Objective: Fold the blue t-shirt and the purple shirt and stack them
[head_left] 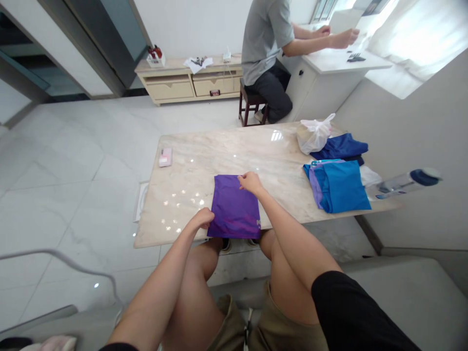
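I'm working at the near side of a marble-topped counter (226,156), in a white-tiled room. Across the room, a co-worker (265,48) is sitting on a dark stool, facing a white desk (340,61), with both hands up on its top. A low wooden drawer unit (168,85) is standing against the far wall.

At the right end of the counter, a white plastic bag (314,134) is sitting beside a navy cloth (340,147). A bright blue cloth (340,187) is lying just nearer me, and a clear bottle with a dark blue cap (402,183) is lying past it. A small pink packet (165,157) is lying alone at the left.

Right in front of me, at the counter's near edge, a purple cloth (234,207) is lying flat in a neat rectangle. My left hand (201,218) is resting at its lower left corner, and my right hand (250,183) is on its top edge. Both arms are reaching forward, fingers curling narrowly at the cloth, though I can't tell whether either hand is actually pinching it.
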{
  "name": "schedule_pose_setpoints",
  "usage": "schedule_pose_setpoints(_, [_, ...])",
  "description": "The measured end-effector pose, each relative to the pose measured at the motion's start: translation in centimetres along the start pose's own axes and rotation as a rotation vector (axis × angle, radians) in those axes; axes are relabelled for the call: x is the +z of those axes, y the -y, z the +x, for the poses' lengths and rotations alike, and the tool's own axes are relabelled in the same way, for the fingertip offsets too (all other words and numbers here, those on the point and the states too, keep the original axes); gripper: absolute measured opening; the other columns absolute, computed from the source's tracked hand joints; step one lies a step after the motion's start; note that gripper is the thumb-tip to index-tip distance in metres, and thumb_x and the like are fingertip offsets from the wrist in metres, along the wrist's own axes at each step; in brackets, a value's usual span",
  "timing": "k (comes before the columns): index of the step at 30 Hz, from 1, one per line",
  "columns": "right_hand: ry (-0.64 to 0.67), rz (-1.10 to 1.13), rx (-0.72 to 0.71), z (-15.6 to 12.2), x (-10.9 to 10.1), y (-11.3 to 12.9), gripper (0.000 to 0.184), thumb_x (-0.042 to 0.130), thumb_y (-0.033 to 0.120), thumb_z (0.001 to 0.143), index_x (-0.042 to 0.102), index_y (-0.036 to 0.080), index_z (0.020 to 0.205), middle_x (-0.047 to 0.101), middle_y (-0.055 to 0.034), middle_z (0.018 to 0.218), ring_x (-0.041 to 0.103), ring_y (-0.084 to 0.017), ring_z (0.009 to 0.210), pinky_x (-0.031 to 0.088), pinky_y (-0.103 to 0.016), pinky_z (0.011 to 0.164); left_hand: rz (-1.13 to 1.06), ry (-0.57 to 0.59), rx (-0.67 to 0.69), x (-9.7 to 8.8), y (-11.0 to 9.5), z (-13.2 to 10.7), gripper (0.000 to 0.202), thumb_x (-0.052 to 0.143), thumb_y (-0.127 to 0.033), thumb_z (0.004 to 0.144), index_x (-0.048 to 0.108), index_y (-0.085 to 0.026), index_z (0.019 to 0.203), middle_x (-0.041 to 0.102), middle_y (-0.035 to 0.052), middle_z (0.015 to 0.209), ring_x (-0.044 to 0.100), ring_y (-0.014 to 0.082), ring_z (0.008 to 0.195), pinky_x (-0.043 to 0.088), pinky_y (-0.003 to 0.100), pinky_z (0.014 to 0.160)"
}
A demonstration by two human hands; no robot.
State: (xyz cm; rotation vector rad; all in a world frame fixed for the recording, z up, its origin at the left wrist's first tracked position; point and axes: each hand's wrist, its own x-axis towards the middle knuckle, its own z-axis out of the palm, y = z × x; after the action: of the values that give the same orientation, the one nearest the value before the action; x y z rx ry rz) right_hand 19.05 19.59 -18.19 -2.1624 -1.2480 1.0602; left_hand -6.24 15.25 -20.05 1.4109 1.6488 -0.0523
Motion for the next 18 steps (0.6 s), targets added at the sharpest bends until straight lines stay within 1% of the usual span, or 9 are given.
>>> schedule_pose_setpoints(2, [-0.037, -0.032, 0.052, 0.0, -1.7, -2.5, 0.017, 0.074, 0.025, 0.096, 0.079, 0.015, 0.083, 0.079, -0.0113, 0.074, 0.081, -0.026, 0.098, 0.058, -0.026, 0.093, 0.051, -0.034, -0.025, -0.3, 0.2, 0.5, 0.013, 0.077, -0.024, 0.07, 0.071, -0.018, 0.079, 0.076, 0.0129, 0.067, 0.08, 0.0361, 0.081, 0.061, 0.039, 0.072])
schedule_pose_setpoints(4, [-0.042, -0.056, 0.118, -0.1, -3.2, -5.2, 0.012, 0.076, 0.02, 0.091, 0.079, 0.015, 0.081, 0.077, -0.0119, 0.071, 0.081, -0.026, 0.095, 0.059, -0.029, 0.092, 0.073, -0.119, -0.002, -0.2, 0.0, 1.2, 0.016, 0.076, -0.027, 0.075, 0.071, -0.019, 0.087, 0.081, 0.0177, 0.087, 0.079, 0.0395, 0.106, 0.06, 0.039, 0.086])
schedule_pose_setpoints(6, [0.002, -0.062, 0.183, -0.3, -4.1, -7.4, 0.014, 0.079, 0.019, 0.088, 0.077, 0.014, 0.075, 0.075, -0.0126, 0.067, 0.08, -0.026, 0.083, 0.061, -0.03, 0.083, 0.062, -0.214, 0.037, 0.1, -0.7, 1.9, 0.023, 0.074, -0.029, 0.081, 0.071, -0.018, 0.101, 0.081, 0.021, 0.112, 0.071, 0.039, 0.128, 0.056, 0.039, 0.098])
schedule_pose_setpoints(8, [0.08, -0.045, 0.23, -0.6, -4.1, -9.0, 0.019, 0.081, 0.022, 0.088, 0.075, 0.013, 0.072, 0.075, -0.0122, 0.066, 0.077, -0.023, 0.071, 0.06, -0.029, 0.071, 0.026, -0.263, 0.057, 0.7, -1.5, 2.8, 0.028, 0.073, -0.032, 0.086, 0.069, -0.018, 0.11, 0.079, 0.0207, 0.122, 0.067, 0.0369, 0.136, 0.054, 0.037, 0.103])
schedule_pose_setpoints(10, [0.165, -0.02, 0.249, -0.9, -3.5, -9.8, 0.024, 0.083, 0.028, 0.088, 0.074, 0.014, 0.071, 0.076, -0.0111, 0.068, 0.074, -0.02, 0.063, 0.056, -0.026, 0.061, -0.025, -0.26, 0.054, 1.4, -2.3, 3.5, 0.029, 0.076, -0.037, 0.087, 0.07, -0.019, 0.108, 0.081, 0.0175, 0.114, 0.071, 0.0355, 0.129, 0.055, 0.036, 0.099])
schedule_pose_setpoints(12, [0.23, -0.004, 0.25, -1.2, -2.6, -10.2, 0.028, 0.087, 0.034, 0.086, 0.074, 0.015, 0.07, 0.075, -0.0101, 0.067, 0.07, -0.018, 0.059, 0.05, -0.024, 0.053, -0.084, -0.222, 0.042, 1.9, -2.9, 4.0, 0.026, 0.08, -0.041, 0.085, 0.072, -0.019, 0.097, 0.082, 0.0139, 0.098, 0.076, 0.0341, 0.114, 0.057, 0.035, 0.089])
schedule_pose_setpoints(14, [0.268, -0.001, 0.241, -1.3, -2.0, -10.3, 0.032, 0.092, 0.039, 0.08, 0.074, 0.016, 0.067, 0.07, -0.0075, 0.059, 0.064, -0.016, 0.055, 0.044, -0.024, 0.049, -0.144, -0.168, 0.034, 2.1, -3.3, 4.2, 0.027, 0.085, -0.042, 0.081, 0.072, -0.019, 0.084, 0.08, 0.0111, 0.083, 0.078, 0.0319, 0.096, 0.058, 0.034, 0.08])
schedule_pose_setpoints(16, [0.277, 0.003, 0.216, -1.4, -1.9, -10.3, 0.034, 0.096, 0.04, 0.073, 0.072, 0.018, 0.063, 0.062, -0.003, 0.05, 0.058, -0.015, 0.052, 0.04, -0.024, 0.049, -0.195, -0.123, 0.039, 1.8, -3.7, 4.1, 0.031, 0.091, -0.041, 0.074, 0.07, -0.018, 0.074, 0.078, 0.0092, 0.075, 0.077, 0.0291, 0.082, 0.057, 0.034, 0.074])
schedule_pose_setpoints(18, [0.257, 0.017, 0.166, -1.4, -2.6, -10.2, 0.036, 0.097, 0.039, 0.07, 0.069, 0.019, 0.06, 0.055, 0.001, 0.047, 0.054, -0.014, 0.052, 0.039, -0.024, 0.051, -0.234, -0.101, 0.063, 0.9, -4.0, 3.6, 0.034, 0.094, -0.041, 0.068, 0.07, -0.018, 0.069, 0.076, 0.0074, 0.072, 0.075, 0.0268, 0.077, 0.056, 0.034, 0.073])
